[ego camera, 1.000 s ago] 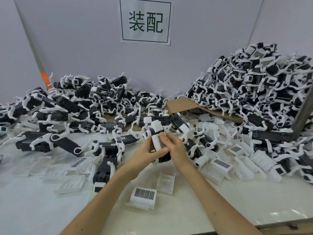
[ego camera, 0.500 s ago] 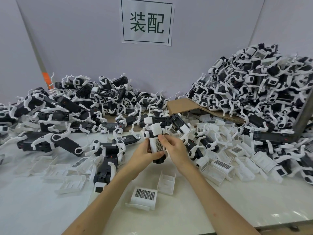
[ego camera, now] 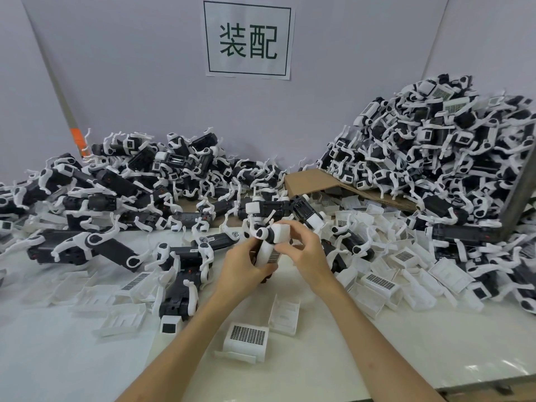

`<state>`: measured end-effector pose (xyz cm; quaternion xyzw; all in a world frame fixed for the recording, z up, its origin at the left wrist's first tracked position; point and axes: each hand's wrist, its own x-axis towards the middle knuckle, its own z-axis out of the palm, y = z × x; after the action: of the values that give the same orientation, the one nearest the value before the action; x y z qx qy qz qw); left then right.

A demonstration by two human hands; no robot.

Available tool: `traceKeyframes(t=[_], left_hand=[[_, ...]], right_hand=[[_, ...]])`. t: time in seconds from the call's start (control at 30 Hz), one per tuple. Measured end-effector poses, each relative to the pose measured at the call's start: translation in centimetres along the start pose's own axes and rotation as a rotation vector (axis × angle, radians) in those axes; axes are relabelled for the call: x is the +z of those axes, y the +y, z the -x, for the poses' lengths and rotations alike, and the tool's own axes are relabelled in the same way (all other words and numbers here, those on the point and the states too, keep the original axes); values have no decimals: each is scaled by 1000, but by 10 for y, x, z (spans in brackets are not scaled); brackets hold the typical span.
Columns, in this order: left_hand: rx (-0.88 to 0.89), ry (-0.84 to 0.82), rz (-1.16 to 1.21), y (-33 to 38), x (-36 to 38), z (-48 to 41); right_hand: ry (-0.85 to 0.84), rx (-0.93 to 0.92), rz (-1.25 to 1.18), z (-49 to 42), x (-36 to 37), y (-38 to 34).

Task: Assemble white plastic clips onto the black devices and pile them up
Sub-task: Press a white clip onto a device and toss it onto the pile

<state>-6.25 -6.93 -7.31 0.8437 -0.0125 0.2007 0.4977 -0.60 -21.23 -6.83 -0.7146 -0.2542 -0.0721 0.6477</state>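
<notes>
Centrally, left hand (ego camera: 245, 265) & right hand (ego camera: 307, 253) grip black device (ego camera: 264, 277) — w/ white clip (ego camera: 268, 252).

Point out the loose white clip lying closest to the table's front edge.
The grid-up clip in the middle foreground, with the dark grid on its top face. Its right neighbour shows its hollow side and lies farther back.

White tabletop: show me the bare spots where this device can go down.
Bare white tabletop lies near-left, in front of the loose white plastic clips, and near-right, between the right forearm and the white clip heap. Crowded: left black-device pile, right black-device pile.
</notes>
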Motion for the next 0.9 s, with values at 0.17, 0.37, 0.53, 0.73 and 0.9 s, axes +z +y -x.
traceKeyframes(t=[0.17, 0.37, 0.53, 0.73, 0.9], left_hand=[[117, 65, 52, 4, 2, 3], [210, 275, 42, 2, -5, 0], [98, 380, 240, 4, -9, -1], [10, 566, 357, -3, -18, -7], [47, 548, 354, -6, -18, -9]], right_hand=[[120, 141, -96, -3, -7, 0], [190, 289, -168, -6, -8, 3], [-72, 300, -135, -5, -11, 4], [-335, 341, -118, -10, -24, -20], [-148, 173, -176, -72, -80, -94]])
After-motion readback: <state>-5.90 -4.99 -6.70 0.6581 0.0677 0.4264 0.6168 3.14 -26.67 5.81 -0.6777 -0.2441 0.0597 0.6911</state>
